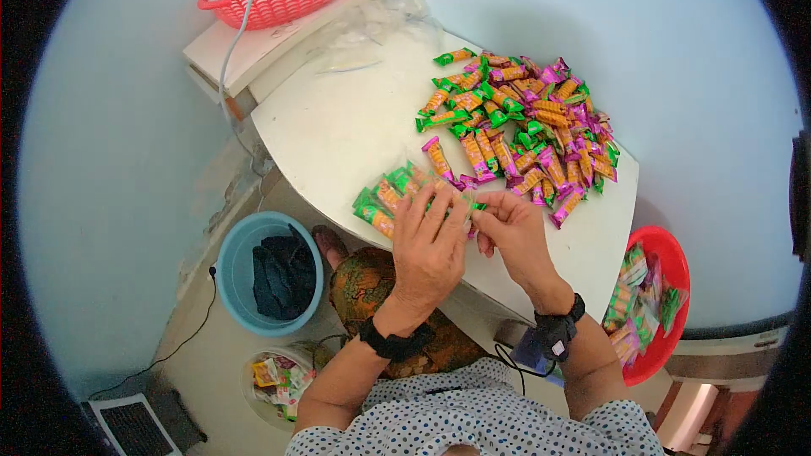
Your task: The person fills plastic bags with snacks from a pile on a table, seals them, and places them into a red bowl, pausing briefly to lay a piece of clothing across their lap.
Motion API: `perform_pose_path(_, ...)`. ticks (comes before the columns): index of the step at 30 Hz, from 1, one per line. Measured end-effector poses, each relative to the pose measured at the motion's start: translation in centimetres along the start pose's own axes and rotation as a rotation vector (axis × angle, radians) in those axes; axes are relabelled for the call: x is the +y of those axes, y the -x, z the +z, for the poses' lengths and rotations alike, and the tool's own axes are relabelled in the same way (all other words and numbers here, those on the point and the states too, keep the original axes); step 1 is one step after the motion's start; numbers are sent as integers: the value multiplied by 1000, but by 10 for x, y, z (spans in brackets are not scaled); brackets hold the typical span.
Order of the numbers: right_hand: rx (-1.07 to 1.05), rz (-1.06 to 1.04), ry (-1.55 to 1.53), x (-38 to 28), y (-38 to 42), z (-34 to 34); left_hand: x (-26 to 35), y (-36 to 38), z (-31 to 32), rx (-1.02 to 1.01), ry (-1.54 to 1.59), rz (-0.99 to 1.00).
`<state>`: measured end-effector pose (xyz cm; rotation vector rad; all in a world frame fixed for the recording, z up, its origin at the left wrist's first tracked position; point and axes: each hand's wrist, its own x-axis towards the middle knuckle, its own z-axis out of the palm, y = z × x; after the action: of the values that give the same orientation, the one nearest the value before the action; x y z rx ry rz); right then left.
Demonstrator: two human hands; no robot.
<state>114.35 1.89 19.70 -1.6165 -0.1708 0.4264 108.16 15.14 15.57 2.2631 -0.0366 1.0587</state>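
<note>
A clear plastic bag (378, 200) of green-ended and purple-ended snack packets lies near the table's front edge. Across its right part rests my left hand (428, 245), palm down, fingers stretched out over the plastic. My right hand (515, 232) is closed in a pinch at the bag's right end, beside my left fingertips. What exactly lies between its thumb and finger is partly hidden, but it looks like the bag's edge. Behind both hands spreads a large heap of loose snack packets (524, 122), with orange biscuits showing on the wrappers.
Thin clear bags (359, 38) lie at the back of the white table (325, 131), near a red basket (287, 2). A red basin (680, 287) of filled bags stands low at the right. A blue tub (230, 274) with dark cloth and a bin (253, 371) are at the lower left.
</note>
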Motion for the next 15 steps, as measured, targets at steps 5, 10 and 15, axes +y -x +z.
perform_pose_path(5, 65, -74, 85, 0, -8, 7, -3, 1, 2, 4, 16, 14)
perform_pose_path(10, 29, -131, 258, 0, -21, 8, 0, 0, 0, -4, 32, 6)
perform_pose_path(15, 59, -318, 439, 19, -35, 5, -3, -2, -1, -8, 45, 40)
